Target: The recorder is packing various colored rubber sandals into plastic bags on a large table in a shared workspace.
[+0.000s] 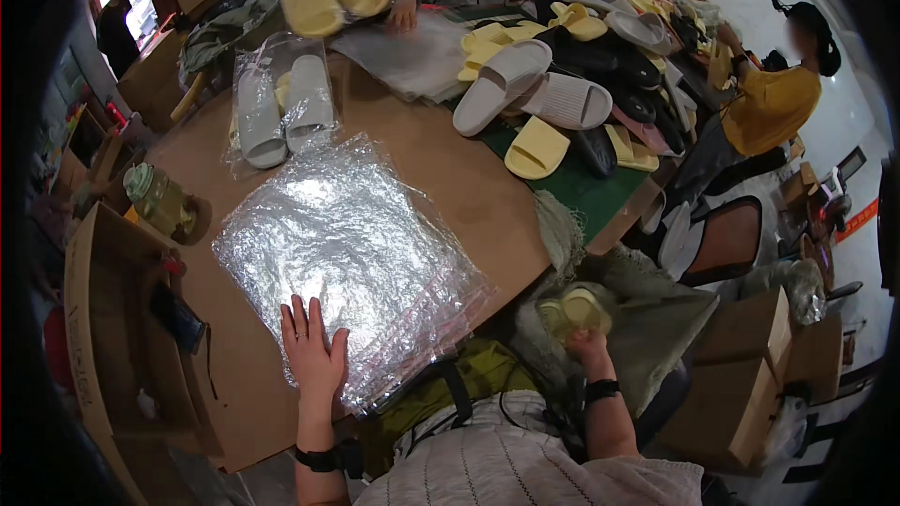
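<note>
The left hand (317,356) lies open on clear plastic bags (337,225) on the worktop (483,211); the right hand (589,345) grips yellow slippers (576,309) at a greenish sack (647,323) past the edge. Beyond the bags lie wrapped grey slippers (307,105); leftward, a lidded jar (161,201) and cardboard box (82,319); far right, heaped slippers (569,101).

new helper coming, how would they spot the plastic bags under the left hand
On the brown tabletop, near the wearer, the left hand rests on clear plastic bags. Their bright, silvery glare sets this broad stack apart from the duller plastic stack farther off.
</note>
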Motion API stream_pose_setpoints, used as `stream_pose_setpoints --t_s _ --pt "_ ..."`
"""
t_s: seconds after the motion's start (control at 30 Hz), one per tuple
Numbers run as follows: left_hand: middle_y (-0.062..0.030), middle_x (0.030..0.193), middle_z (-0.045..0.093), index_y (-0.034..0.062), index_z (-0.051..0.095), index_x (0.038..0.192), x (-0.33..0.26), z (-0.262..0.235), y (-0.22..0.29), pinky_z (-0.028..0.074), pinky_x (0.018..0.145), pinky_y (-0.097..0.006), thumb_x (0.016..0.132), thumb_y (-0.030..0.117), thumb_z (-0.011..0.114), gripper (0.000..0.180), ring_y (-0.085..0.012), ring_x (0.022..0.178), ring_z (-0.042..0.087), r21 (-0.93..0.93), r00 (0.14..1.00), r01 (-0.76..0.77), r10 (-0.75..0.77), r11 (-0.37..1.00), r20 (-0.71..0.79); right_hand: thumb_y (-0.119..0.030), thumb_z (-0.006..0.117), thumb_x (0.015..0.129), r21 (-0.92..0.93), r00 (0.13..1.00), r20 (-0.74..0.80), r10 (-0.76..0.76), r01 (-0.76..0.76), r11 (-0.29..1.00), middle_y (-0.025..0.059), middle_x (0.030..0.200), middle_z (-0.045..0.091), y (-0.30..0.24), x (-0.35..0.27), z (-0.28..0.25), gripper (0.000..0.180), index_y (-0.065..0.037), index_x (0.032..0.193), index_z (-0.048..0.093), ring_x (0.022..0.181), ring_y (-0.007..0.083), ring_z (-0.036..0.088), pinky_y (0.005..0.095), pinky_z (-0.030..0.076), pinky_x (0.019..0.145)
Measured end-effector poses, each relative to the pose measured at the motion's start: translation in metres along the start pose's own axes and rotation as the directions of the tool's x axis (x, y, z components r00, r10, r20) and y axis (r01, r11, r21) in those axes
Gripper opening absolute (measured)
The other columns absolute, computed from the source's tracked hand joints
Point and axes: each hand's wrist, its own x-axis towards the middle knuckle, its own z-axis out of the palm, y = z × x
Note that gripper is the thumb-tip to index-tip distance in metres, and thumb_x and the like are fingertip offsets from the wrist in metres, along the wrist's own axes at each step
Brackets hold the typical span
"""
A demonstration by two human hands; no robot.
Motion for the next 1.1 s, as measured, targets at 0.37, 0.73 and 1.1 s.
stream_pose_setpoints --t_s 0.37,0.73,1.1 --pt "-0.0219 0.158 0.032 0.0054 0.046 0.147 0.016 0.011 0.017 0.023 0.117 -0.054 0.093 0.038 0.062 0.065 -0.0458 0.146 0.024 -0.068 0.999 -0.033 0.033 0.997 -0.010 -0.011 0.064 0.095 -0.111 0.047 0.868 -0.494 0.989 -0.100 -0.0009 0.091 0.058 0.011 -0.117 0.198 0.017 -0.003 0.110 0.062 0.074 0.0093 0.052 0.0235 0.044 0.066" --pt "-0.0251 0.155 0.036 0.0047 0.051 0.142 0.013 0.004 0.020 0.024 0.116 -0.057 0.088 0.042 0.066 0.067 -0.0485 0.144 0.027 -0.128 1.000 0.008 -0.010 0.992 -0.015 -0.030 0.077 0.079 -0.349 0.181 0.786 -0.591 0.919 -0.183 0.0313 0.132 0.049 -0.046 -0.076 0.444 0.080 0.010 0.139 0.042 0.117 0.0438 0.054 0.0410 0.045 0.101" --pt "-0.0263 0.154 0.036 0.0062 0.050 0.144 0.010 -0.004 0.022 0.022 0.117 -0.056 0.091 0.048 0.062 0.068 -0.0490 0.145 0.025 -0.135 0.998 0.069 -0.070 0.988 -0.002 -0.032 0.069 0.089 -0.098 -0.370 0.837 -0.404 0.625 -0.774 0.0153 0.096 0.072 0.015 -0.144 0.457 0.035 -0.006 0.111 0.070 0.089 0.0333 0.069 0.0417 0.053 0.077"
